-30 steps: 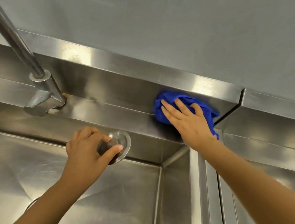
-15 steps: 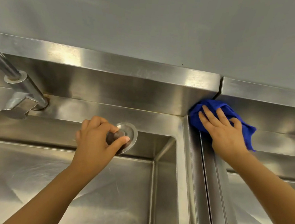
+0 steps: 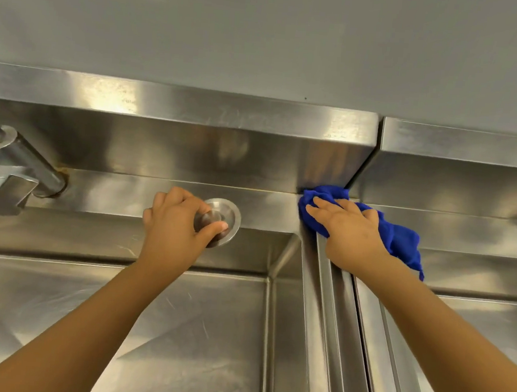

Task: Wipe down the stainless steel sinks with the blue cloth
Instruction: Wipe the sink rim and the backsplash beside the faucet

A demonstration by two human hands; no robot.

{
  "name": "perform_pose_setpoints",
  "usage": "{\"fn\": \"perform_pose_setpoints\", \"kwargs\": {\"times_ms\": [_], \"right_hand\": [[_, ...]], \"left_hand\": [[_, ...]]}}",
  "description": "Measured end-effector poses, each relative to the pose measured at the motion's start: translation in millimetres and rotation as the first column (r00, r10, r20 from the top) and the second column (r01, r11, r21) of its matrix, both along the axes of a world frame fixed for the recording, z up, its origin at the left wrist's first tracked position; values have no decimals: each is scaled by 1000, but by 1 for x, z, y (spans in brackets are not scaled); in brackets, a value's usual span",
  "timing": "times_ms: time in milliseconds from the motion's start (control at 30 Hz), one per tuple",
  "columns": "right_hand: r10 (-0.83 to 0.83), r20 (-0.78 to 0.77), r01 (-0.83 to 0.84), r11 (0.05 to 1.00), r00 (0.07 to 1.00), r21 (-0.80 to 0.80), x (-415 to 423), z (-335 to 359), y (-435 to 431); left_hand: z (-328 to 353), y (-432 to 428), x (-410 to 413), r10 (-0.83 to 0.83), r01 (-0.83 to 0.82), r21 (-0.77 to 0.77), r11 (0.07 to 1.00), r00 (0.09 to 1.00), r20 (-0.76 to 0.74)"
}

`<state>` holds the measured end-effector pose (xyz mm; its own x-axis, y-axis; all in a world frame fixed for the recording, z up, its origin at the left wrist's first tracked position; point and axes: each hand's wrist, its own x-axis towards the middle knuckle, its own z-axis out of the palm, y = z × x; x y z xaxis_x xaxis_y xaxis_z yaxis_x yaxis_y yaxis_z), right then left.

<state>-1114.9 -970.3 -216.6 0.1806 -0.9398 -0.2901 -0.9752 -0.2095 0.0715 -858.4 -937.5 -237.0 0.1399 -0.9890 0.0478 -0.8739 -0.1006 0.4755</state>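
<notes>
Two stainless steel sinks stand side by side: the left sink [image 3: 178,328] fills the lower left, and the right sink [image 3: 473,321] shows at the lower right. My right hand [image 3: 350,234] presses the crumpled blue cloth [image 3: 399,238] flat on the back ledge, where the divider rims between the sinks meet the backsplash. My left hand [image 3: 174,223] grips a round metal knob [image 3: 218,220] on the left sink's back ledge, thumb and fingers closed around it.
A chrome faucet base [image 3: 21,164] juts out at the far left of the back ledge. The steel backsplash [image 3: 193,147] runs along the rear, with a grey wall [image 3: 263,35] above. A seam [image 3: 376,143] splits the backsplash between the two units.
My right hand slid the blue cloth right along the back ledge to the junction of the sinks, then slightly back left. My left hand stayed on the knob. The view shifted right.
</notes>
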Motion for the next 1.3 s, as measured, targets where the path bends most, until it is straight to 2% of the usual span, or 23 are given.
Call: {"fn": "perform_pose_setpoints", "kwargs": {"times_ms": [200, 333, 500, 733, 867, 967, 1100, 1200, 1300], "right_hand": [[18, 55, -16, 999, 998, -30, -5, -6, 19], [17, 61, -8, 989, 998, -147, -5, -18, 25], [74, 133, -18, 924, 988, -381, -12, -39, 32], [47, 275, 83, 893, 960, -443, -8, -25, 52], [18, 469, 210, 879, 883, -428, 15, 5, 90], [14, 648, 247, 918, 762, -310, 45, 27, 122], [69, 766, 172, 958, 639, -229, 94, 45, 168], [38, 844, 124, 985, 535, -123, 134, 52, 201], [48, 860, 54, 995, 508, -88, 172, 54, 223]], "left_hand": [[-10, -26, -3, 18, -18, 11, 1000, 999, 34], [-16, -32, -3, 20, -20, -22, 1000, 1000, 21], [-17, -36, 0, 23, -21, -50, 999, 999, 35], [9, -7, 15, 11, -8, -57, 998, 998, 55], [32, 44, 41, -25, 25, 6, 1000, 993, 113], [50, 92, 62, -35, 25, 68, 997, 987, 156], [73, 161, 96, 17, -44, 114, 993, 974, 226], [89, 209, 125, 90, -124, 110, 986, 959, 269], [103, 249, 156, 156, -187, 93, 978, 950, 272]]}}
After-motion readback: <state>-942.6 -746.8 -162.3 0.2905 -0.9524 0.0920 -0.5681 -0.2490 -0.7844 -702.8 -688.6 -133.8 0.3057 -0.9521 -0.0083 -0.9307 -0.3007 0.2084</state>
